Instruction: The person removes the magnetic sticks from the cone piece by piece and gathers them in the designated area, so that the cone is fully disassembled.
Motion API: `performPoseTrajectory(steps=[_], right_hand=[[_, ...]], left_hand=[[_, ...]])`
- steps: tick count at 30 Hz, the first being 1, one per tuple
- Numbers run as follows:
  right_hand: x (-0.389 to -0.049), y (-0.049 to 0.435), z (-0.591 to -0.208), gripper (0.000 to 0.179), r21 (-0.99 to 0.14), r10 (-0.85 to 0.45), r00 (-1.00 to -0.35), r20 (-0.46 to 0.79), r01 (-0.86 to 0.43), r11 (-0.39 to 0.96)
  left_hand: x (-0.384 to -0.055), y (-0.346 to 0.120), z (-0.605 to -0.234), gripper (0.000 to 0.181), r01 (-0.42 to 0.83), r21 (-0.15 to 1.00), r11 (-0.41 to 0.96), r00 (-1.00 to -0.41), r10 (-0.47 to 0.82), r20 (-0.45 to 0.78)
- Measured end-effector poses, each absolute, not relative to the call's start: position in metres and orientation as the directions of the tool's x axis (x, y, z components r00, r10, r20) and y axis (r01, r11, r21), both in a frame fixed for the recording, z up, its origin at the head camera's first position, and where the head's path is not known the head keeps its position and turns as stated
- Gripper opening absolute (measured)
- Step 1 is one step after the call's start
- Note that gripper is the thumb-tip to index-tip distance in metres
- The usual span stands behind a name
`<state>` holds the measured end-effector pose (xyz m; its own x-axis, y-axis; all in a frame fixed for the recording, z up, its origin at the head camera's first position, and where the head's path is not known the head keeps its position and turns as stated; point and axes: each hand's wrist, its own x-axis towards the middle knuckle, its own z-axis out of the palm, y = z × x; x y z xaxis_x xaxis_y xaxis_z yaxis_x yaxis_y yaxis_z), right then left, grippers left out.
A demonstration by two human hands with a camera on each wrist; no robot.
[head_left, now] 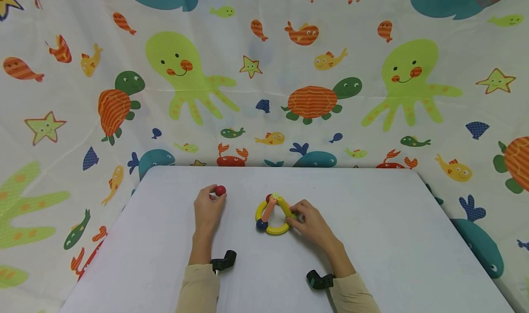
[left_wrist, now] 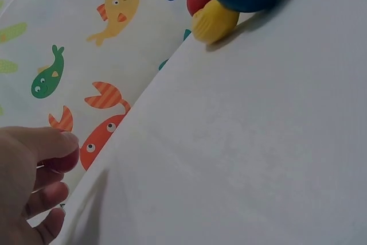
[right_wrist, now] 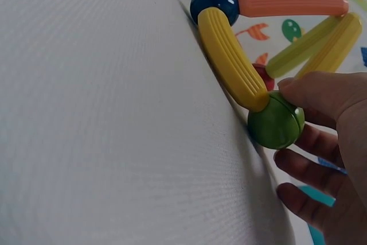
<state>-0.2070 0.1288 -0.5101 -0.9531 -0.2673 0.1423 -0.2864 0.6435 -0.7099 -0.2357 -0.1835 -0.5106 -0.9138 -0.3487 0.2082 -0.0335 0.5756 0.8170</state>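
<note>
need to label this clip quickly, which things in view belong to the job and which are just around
Seemingly part of the job:
red ball, pinched by the left hand
rod-and-ball toy, held by the right hand at its green ball

Just around:
white table, the work surface
sea-animal cloth behind it
black device at each wrist

A red ball in one hand, a stick-and-ball toy by the other.
The small, round, shiny red ball (head_left: 221,191) is pinched in the left hand's (head_left: 208,207) fingertips, well apart from the toy (head_left: 278,231). The toy stands on the white table (head_left: 144,258), with bendy yellow sticks (right_wrist: 232,61) around its bottom and straight sticks, one of them orange (right_wrist: 292,4), leaning up to meet on top. The right hand (head_left: 312,223) holds its green ball (right_wrist: 275,121); a dark blue ball (head_left: 261,225) sits at another corner.
</note>
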Motion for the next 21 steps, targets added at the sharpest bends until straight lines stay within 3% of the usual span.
performPoseTrajectory(steps=[21], right_hand=[[-0.2074, 0.1299, -0.5121, 0.023, -0.702, -0.267, -0.955, 0.130, -0.279, 0.655]], left_hand=[[-0.2364, -0.1857, -0.5205, 0.045, -0.062, 0.819, 0.570, -0.925, -0.341, 0.168]])
